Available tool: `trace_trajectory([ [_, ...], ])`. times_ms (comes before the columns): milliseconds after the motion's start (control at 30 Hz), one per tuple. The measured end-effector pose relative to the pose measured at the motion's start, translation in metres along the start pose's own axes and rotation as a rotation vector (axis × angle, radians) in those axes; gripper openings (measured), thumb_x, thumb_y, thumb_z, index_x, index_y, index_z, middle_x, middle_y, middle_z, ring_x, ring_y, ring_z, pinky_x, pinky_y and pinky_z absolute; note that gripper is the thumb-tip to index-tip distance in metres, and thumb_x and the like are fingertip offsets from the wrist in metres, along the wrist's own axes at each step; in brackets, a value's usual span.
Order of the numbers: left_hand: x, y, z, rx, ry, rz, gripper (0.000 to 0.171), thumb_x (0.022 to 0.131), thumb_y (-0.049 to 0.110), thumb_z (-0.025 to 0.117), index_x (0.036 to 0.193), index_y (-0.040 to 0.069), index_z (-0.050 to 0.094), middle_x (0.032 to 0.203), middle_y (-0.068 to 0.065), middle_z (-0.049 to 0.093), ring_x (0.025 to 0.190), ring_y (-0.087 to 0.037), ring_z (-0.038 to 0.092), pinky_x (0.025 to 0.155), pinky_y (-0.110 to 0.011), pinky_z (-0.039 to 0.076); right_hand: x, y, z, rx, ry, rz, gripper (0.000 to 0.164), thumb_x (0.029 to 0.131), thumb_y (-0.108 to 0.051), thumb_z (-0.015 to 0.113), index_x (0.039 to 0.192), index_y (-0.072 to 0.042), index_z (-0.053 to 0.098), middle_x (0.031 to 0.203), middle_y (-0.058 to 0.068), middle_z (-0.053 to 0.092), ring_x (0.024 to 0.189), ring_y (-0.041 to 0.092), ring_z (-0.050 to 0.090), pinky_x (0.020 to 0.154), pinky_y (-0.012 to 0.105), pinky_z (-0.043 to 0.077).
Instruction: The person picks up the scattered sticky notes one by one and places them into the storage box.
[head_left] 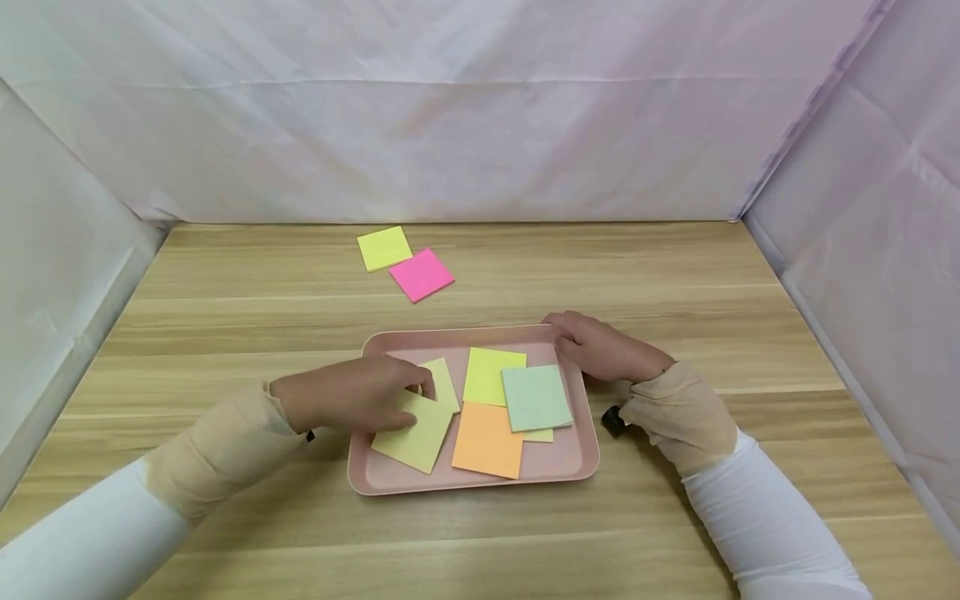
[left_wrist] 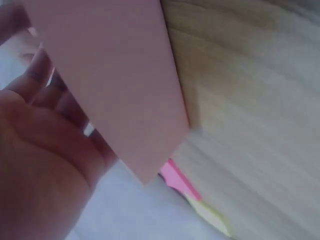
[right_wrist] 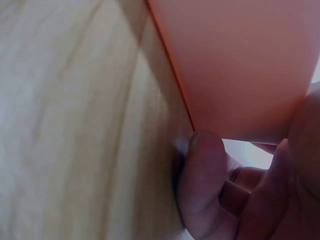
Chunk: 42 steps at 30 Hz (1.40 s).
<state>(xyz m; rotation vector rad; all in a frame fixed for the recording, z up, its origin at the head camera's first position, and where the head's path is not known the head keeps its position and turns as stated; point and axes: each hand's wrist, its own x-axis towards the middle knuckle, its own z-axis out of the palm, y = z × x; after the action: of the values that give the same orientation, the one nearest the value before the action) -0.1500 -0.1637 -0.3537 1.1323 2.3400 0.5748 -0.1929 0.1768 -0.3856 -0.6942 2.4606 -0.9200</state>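
Note:
A pink tray [head_left: 364, 475] stands on the table with several square sticky-note pads inside. At its left end my left hand [head_left: 360, 392] reaches over the rim and pinches a pale yellow pad [head_left: 423, 442] between thumb and curled fingers; part of the grip is hidden. Another pale yellow pad [head_left: 444, 385] lies just behind those fingers. My right hand [head_left: 603, 346] grips the tray's far right corner. In the right wrist view, a curled fingertip [right_wrist: 202, 160] touches the tray's outer wall [right_wrist: 240, 75] near the table. The left wrist view shows the tray wall [left_wrist: 115, 85] beside my left palm.
Inside the tray's right half lie a green pad [head_left: 536, 398], an orange pad [head_left: 487, 442] and a bright yellow pad [head_left: 487, 375], partly overlapping. Beyond the tray, a yellow pad [head_left: 384, 248] and a pink pad [head_left: 422, 275] lie on the wooden table [head_left: 637, 275]. White cloth [head_left: 450, 125] hangs behind.

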Motion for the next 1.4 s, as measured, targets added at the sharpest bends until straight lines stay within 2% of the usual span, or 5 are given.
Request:
trace_trajectory([
  [300, 0.002, 0.0, 0.008, 0.258, 0.097, 0.081, 0.034, 0.069, 0.03, 0.078, 0.099, 0.02, 0.065, 0.092, 0.005, 0.057, 0.084, -0.011, 0.049, 0.082, -0.033, 0.044, -0.001, -0.002, -0.001, 0.001, 0.003, 0.001, 0.028, 0.099, -0.005, 0.036, 0.114, -0.013, 0.058, 0.099, 0.008, 0.059, 0.09, 0.021, 0.05, 0.079, 0.04, 0.044],
  [500, 0.004, 0.0, 0.008, 0.299, 0.12, 0.096, 0.041, 0.066, 0.033, 0.08, 0.101, 0.021, 0.064, 0.087, 0.006, 0.055, 0.08, -0.009, 0.047, 0.082, -0.034, 0.04, 0.0, 0.0, -0.001, 0.016, 0.0, -0.005, 0.027, 0.1, -0.005, 0.036, 0.113, -0.011, 0.058, 0.099, 0.009, 0.059, 0.09, 0.021, 0.05, 0.079, 0.04, 0.045],
  [667, 0.006, 0.0, 0.003, 0.288, 0.132, 0.111, 0.034, 0.07, 0.035, 0.077, 0.1, 0.022, 0.065, 0.087, 0.006, 0.056, 0.081, -0.008, 0.048, 0.082, -0.034, 0.042, 0.001, 0.002, 0.0, 0.023, 0.004, -0.006, 0.026, 0.1, -0.007, 0.036, 0.113, -0.009, 0.058, 0.095, 0.012, 0.058, 0.087, 0.023, 0.049, 0.077, 0.041, 0.044],
  [967, 0.017, -0.013, -0.034, -0.025, 0.248, -0.002, 0.015, 0.085, 0.026, 0.068, 0.097, 0.016, 0.067, 0.081, 0.005, 0.061, 0.073, -0.011, 0.054, 0.064, -0.031, 0.051, 0.001, 0.003, 0.002, 0.003, 0.014, -0.01, 0.026, 0.1, -0.007, 0.037, 0.112, -0.014, 0.059, 0.099, 0.008, 0.059, 0.091, 0.02, 0.05, 0.08, 0.041, 0.045],
  [1400, 0.038, -0.057, -0.073, 0.067, 0.257, -0.111, 0.027, 0.087, 0.02, 0.063, 0.11, 0.006, 0.059, 0.096, -0.007, 0.058, 0.088, -0.021, 0.052, 0.076, -0.04, 0.047, 0.0, 0.002, 0.002, -0.016, 0.016, -0.006, 0.025, 0.099, -0.007, 0.037, 0.113, -0.013, 0.057, 0.099, 0.008, 0.058, 0.091, 0.02, 0.05, 0.08, 0.041, 0.046],
])
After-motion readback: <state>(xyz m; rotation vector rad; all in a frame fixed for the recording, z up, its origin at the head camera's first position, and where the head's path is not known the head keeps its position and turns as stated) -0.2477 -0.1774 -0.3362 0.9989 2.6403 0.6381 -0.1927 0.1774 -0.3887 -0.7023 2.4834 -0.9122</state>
